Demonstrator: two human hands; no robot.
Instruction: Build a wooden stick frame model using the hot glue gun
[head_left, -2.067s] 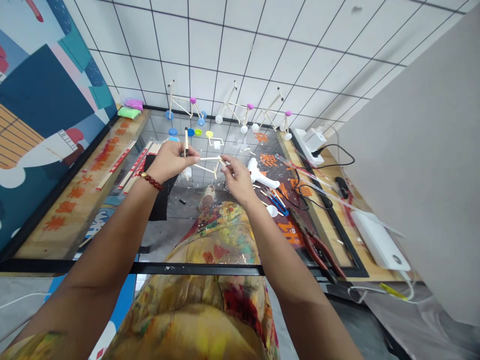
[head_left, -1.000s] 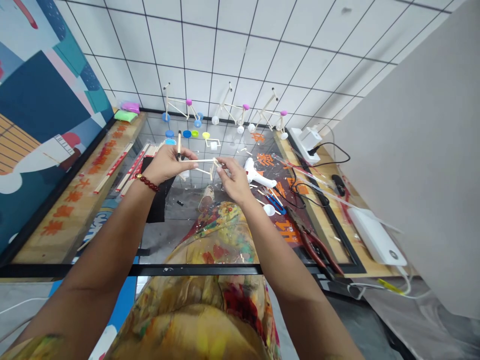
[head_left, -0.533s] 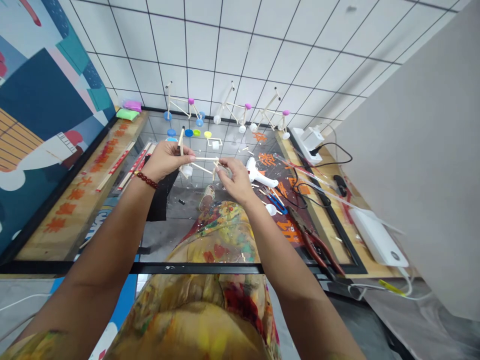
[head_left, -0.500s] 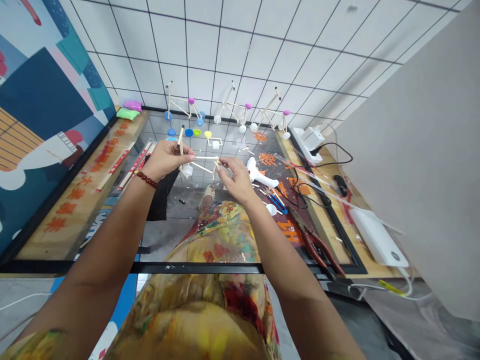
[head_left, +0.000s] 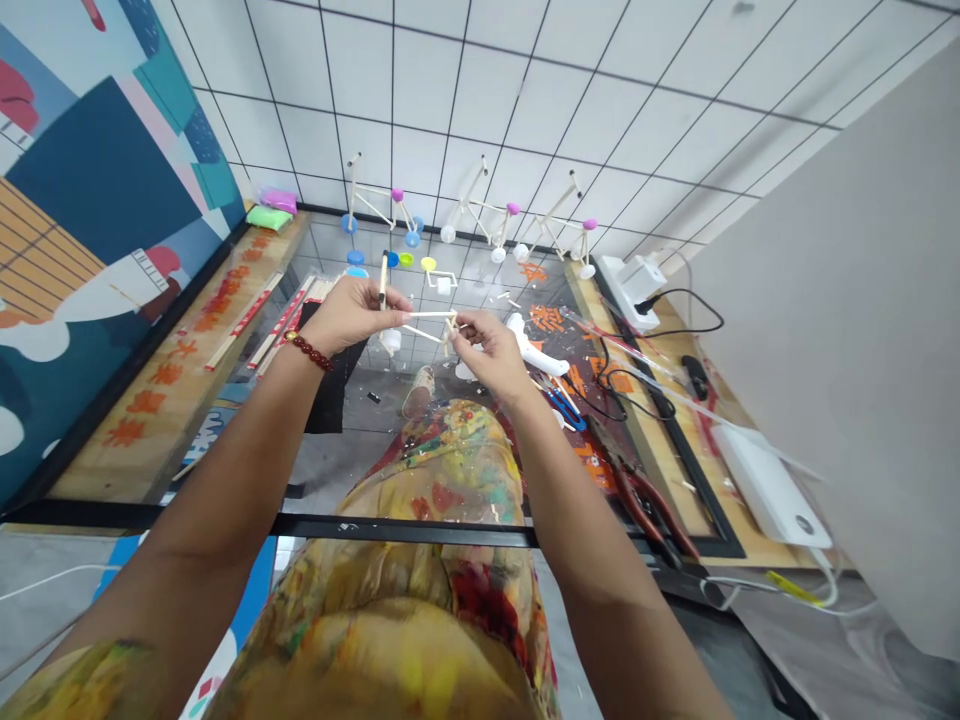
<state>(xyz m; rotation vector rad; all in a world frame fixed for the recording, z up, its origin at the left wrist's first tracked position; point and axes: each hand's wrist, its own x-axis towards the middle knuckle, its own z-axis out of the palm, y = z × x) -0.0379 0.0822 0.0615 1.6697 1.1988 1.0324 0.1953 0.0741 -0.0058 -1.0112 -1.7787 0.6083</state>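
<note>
From the head camera, the only view, a person seated at a glass-topped worktable [head_left: 397, 525] holds a small stick frame [head_left: 427, 314] up in front of the chest, over a black cloth [head_left: 326, 390]. The left hand [head_left: 352, 318], with a red bead bracelet [head_left: 310, 351] at the wrist, is closed around one end, an upright stick with a dark tip [head_left: 383, 280] rising from its grip. The right hand [head_left: 487, 350] pinches the far end, where its fingertips [head_left: 455, 325] cover the joint, so how the sticks meet there cannot be made out. Since a moment ago the view has shifted slightly, sliding the whole scene across the frame, while both hands keep their hold. Beyond them stand three finished stick models [head_left: 476, 220] with coloured bottle caps [head_left: 355, 257] nearby. A white glue gun [head_left: 536, 350] lies to the right, with red-handled pliers [head_left: 645, 500] nearer the table edge. Loose small pieces on the glass are too small to identify.
</note>
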